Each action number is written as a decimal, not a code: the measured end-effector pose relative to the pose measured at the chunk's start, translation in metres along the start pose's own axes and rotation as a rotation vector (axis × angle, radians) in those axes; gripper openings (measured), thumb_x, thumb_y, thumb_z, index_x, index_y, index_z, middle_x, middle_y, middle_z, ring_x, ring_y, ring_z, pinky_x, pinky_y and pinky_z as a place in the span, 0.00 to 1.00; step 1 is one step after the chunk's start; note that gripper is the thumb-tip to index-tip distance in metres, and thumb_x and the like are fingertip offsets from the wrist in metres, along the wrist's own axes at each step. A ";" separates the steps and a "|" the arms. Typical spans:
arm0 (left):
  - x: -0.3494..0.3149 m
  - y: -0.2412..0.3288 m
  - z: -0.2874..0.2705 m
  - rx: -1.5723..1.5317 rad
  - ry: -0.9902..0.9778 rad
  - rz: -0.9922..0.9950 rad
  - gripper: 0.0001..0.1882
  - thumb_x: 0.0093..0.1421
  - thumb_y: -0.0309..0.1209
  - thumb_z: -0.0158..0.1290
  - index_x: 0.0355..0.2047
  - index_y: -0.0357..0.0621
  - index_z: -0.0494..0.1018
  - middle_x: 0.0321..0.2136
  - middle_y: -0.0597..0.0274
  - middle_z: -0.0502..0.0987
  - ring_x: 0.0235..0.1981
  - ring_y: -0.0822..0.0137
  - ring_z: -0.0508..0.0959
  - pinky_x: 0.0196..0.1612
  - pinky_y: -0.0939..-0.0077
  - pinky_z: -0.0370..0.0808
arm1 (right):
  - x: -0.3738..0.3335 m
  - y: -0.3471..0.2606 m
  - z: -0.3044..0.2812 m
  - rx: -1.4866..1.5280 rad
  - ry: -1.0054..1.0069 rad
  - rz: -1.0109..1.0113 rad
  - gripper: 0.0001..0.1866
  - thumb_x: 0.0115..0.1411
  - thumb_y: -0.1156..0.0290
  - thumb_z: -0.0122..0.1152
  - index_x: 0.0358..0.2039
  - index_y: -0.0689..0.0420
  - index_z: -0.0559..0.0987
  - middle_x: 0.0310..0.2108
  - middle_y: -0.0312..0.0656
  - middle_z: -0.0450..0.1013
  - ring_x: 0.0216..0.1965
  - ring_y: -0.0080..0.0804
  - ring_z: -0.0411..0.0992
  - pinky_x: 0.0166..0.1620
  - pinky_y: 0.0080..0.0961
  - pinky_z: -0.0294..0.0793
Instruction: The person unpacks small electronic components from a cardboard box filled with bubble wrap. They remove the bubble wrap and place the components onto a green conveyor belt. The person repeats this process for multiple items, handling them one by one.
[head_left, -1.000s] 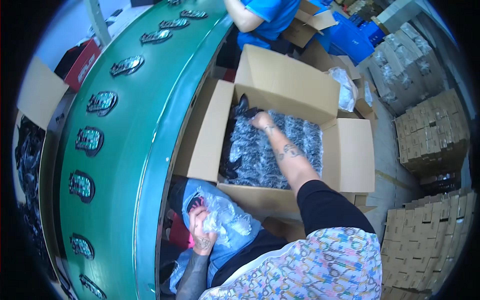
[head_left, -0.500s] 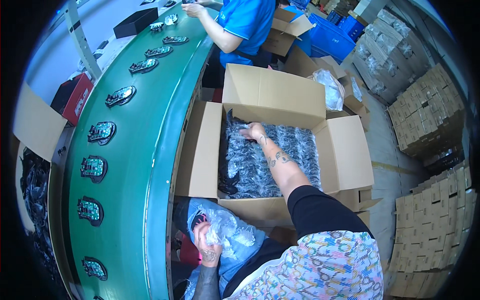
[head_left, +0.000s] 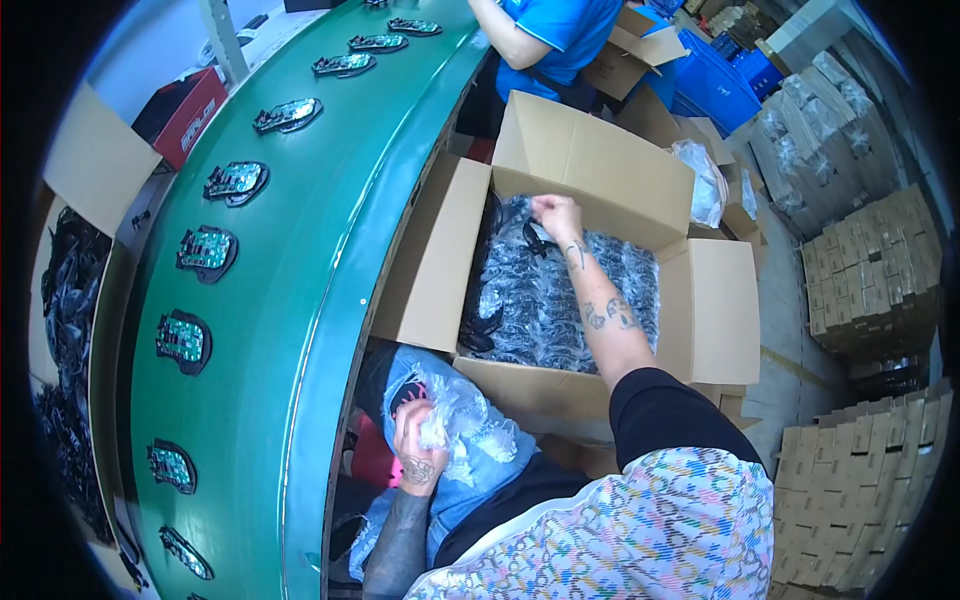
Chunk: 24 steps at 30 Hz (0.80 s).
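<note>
A large open cardboard box [head_left: 535, 385] holds rows of black parts in clear plastic bags [head_left: 545, 315]. Inside it, toward the far side, my right hand [head_left: 558, 217] is closed, its fingers pinching one plastic-bagged black part; a dark piece [head_left: 538, 241] shows just below the fingers. Over my lap, my left hand [head_left: 415, 440] is closed around crumpled clear plastic bags [head_left: 462, 415], which rest on my blue jeans. Loose black pieces [head_left: 482, 328] lie along the left inner side of the box.
To the left runs a green conveyor belt [head_left: 270, 370] carrying several black shells with green circuit boards [head_left: 183, 341]. A co-worker in a blue shirt [head_left: 570, 35] stands beyond the box. Stacked cartons [head_left: 870, 275] line the right. A carton of black parts [head_left: 75, 280] stands far left.
My view has shifted, so the box sits higher and farther right. My right hand has gone from reaching with looser fingers to a pinch. The left hand still grips the plastic bags.
</note>
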<state>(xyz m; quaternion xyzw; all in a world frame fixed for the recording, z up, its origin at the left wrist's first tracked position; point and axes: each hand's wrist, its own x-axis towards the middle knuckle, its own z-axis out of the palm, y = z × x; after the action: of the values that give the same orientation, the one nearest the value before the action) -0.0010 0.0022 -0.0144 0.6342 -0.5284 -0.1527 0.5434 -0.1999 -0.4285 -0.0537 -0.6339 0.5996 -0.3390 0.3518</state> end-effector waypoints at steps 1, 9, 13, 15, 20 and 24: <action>-0.002 -0.001 -0.002 0.003 0.005 -0.015 0.13 0.45 0.22 0.57 0.34 0.38 0.71 0.36 0.48 0.75 0.37 0.48 0.76 0.40 0.60 0.73 | -0.008 -0.012 -0.001 -0.194 0.040 -0.197 0.08 0.56 0.70 0.66 0.33 0.59 0.84 0.26 0.40 0.80 0.29 0.25 0.78 0.33 0.24 0.77; 0.009 0.014 -0.010 0.186 -0.184 0.164 0.28 0.40 0.49 0.69 0.26 0.41 0.68 0.28 0.55 0.69 0.39 0.51 0.71 0.49 0.56 0.69 | -0.022 -0.062 -0.029 -0.737 0.004 -0.645 0.08 0.55 0.63 0.64 0.31 0.52 0.84 0.33 0.44 0.79 0.36 0.44 0.77 0.40 0.35 0.76; 0.010 0.018 -0.009 0.245 -0.209 0.249 0.21 0.44 0.41 0.67 0.23 0.42 0.67 0.28 0.54 0.68 0.37 0.49 0.74 0.51 0.53 0.70 | -0.026 -0.070 -0.036 -0.639 0.108 -0.768 0.06 0.56 0.63 0.61 0.29 0.47 0.84 0.31 0.38 0.78 0.34 0.41 0.77 0.36 0.36 0.76; 0.002 0.008 0.001 0.200 -0.164 0.239 0.17 0.45 0.33 0.66 0.23 0.42 0.67 0.30 0.54 0.68 0.37 0.48 0.75 0.49 0.55 0.72 | -0.025 -0.077 -0.035 -0.544 0.202 -0.741 0.06 0.57 0.63 0.61 0.29 0.48 0.83 0.31 0.39 0.78 0.33 0.42 0.77 0.36 0.36 0.76; 0.003 0.017 -0.005 0.198 -0.194 0.329 0.20 0.46 0.30 0.66 0.39 0.44 0.72 0.32 0.56 0.73 0.36 0.55 0.76 0.41 0.61 0.74 | -0.035 -0.097 -0.046 -0.366 0.318 -0.641 0.06 0.58 0.65 0.61 0.33 0.52 0.82 0.31 0.44 0.76 0.31 0.44 0.76 0.35 0.36 0.76; -0.003 0.012 -0.005 0.224 -0.270 0.307 0.37 0.39 0.45 0.71 0.46 0.41 0.69 0.33 0.58 0.74 0.35 0.56 0.76 0.42 0.62 0.74 | -0.085 -0.121 -0.054 -0.353 0.175 -0.777 0.05 0.58 0.69 0.61 0.32 0.56 0.80 0.30 0.44 0.76 0.30 0.42 0.76 0.34 0.33 0.76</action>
<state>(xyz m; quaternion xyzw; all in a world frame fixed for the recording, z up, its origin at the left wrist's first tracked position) -0.0045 0.0094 -0.0036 0.5766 -0.7001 -0.0920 0.4109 -0.1872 -0.3421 0.0776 -0.8317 0.3927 -0.3912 0.0322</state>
